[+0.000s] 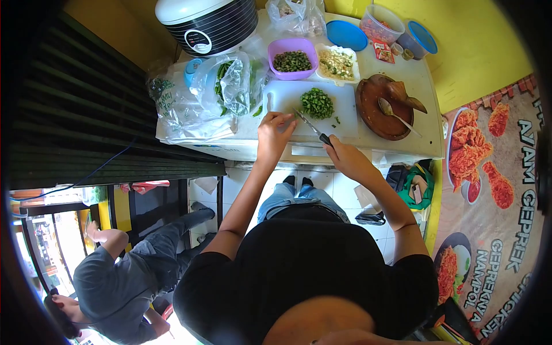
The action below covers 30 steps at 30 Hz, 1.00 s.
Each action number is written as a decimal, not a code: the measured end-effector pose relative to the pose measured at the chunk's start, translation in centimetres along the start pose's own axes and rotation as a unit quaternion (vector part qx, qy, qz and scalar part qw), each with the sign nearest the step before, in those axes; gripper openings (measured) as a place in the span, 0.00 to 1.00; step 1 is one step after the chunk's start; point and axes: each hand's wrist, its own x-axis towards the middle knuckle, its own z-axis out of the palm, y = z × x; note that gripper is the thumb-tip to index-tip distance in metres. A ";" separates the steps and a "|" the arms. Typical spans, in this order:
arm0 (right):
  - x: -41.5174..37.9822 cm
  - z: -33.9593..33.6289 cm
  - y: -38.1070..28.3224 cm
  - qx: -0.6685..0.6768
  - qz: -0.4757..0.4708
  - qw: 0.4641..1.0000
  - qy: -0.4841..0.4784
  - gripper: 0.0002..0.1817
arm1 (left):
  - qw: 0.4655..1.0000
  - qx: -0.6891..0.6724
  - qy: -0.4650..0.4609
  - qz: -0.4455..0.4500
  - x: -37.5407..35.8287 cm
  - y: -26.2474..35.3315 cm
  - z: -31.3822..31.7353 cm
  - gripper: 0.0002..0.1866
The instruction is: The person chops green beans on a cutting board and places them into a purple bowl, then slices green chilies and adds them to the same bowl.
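My right hand (344, 154) is closed round the black handle of a knife (313, 127), whose blade points up and left over the white cutting board (282, 95). At the blade's tip, my left hand (276, 129) has its fingers bent and close together; what they hold, if anything, is too small to tell. Chopped green pieces (317, 103) lie heaped on the board, right of the blade. Behind the board stand a purple bowl (276, 68) of dark green pieces and a white container (355, 72) with pale and green bits.
A stone mortar (371, 118) with a spoon stands right of the board. Plastic bags (195, 109) with green vegetables lie left. Behind are a rice cooker (213, 26), a blue lid (347, 35) and tubs (381, 24). Another person (121, 282) is at lower left.
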 end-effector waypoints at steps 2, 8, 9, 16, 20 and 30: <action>0.2 0.2 0.3 -0.008 -0.005 1.000 -0.001 0.16 | 1.000 -0.009 0.000 -0.004 0.1 -0.1 -0.1 0.10; 0.2 -0.2 0.1 -0.049 -0.001 0.999 -0.009 0.18 | 0.999 -0.031 -0.008 -0.019 0.4 0.0 -0.2 0.08; 0.2 -0.2 0.1 -0.060 0.002 0.998 -0.013 0.18 | 1.000 -0.021 -0.008 -0.006 0.4 0.1 -0.2 0.08; 0.2 0.2 -0.1 -0.080 -0.001 0.997 -0.015 0.17 | 1.000 0.003 -0.012 -0.002 0.7 0.4 -0.2 0.08; 0.3 0.9 -0.5 -0.086 0.040 0.995 -0.028 0.17 | 1.000 -0.012 -0.011 -0.009 0.8 0.0 -0.1 0.08; 1.0 -0.8 -0.3 0.067 0.076 0.989 -0.108 0.19 | 0.999 -0.029 -0.013 -0.021 0.6 0.0 -0.3 0.07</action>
